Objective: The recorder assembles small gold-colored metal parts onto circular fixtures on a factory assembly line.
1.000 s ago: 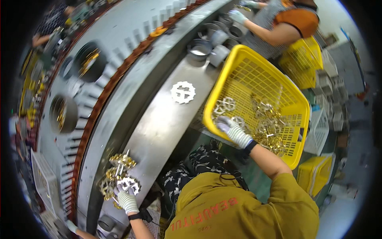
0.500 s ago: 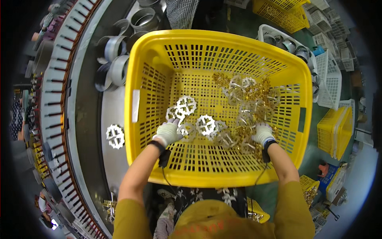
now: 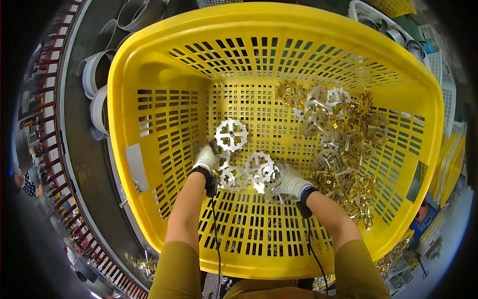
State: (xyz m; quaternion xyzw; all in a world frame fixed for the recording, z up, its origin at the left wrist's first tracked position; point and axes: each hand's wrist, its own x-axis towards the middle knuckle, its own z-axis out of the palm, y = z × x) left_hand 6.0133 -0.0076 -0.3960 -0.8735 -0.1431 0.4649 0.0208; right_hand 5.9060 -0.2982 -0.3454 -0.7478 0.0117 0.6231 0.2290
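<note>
A large yellow slotted basket takes up most of the view, with my two gloved hands inside it. At the lower left of its floor, my left hand has its fingers curled against silver toothed wheels. My right hand grips at the right end of the same small cluster, its fingertips partly hidden. A spoked silver toothed wheel lies just beyond my left hand. Between the hands sits another toothed wheel. More silver wheels with stems and shiny gold metal pieces are heaped on the right side.
Left of the basket, a dark conveyor carries silver metal rings. A white crate of metal parts stands at the far right, with stacked yellow crates nearer. Black cables run from my wrists.
My right hand has moved left from the gold pieces to the silver wheels, which now lie closer together between my hands. The basket appears larger and nearer in view.
</note>
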